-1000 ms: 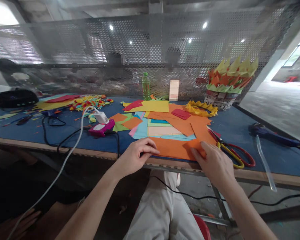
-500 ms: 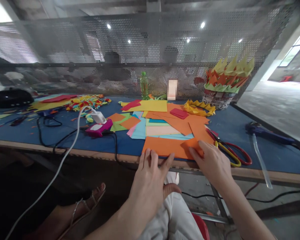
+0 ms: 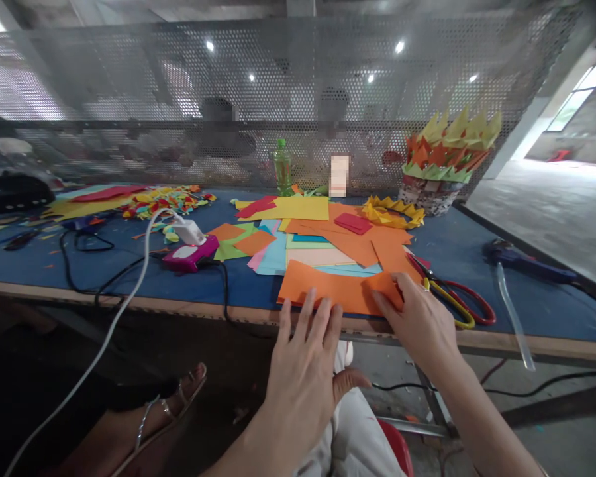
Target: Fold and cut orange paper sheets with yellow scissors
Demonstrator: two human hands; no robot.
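A strip of orange paper (image 3: 335,281) lies along the table's front edge, its far left corner lifted slightly and its right end folded over. My left hand (image 3: 302,364) is spread, with its fingertips resting on the paper's near edge. At the folded right end, my right hand (image 3: 422,321) pinches the paper between thumb and fingers. Just right of that hand lies a pair of scissors (image 3: 459,303) with red and yellow handles. Behind the strip are overlapping coloured sheets, among them a large orange sheet (image 3: 397,255) and light blue paper (image 3: 273,258).
A magenta power adapter (image 3: 191,255) with a white plug and cables sits to the left. A glue gun (image 3: 531,262) lies at the right. Farther back stand a green bottle (image 3: 283,169), a yellow folded-paper ring (image 3: 392,213) and a paper basket (image 3: 434,192).
My left hand has spread its fingers wider and moved slightly along the paper's near edge. The strip's far left corner has risen a little. My right hand keeps its pinch.
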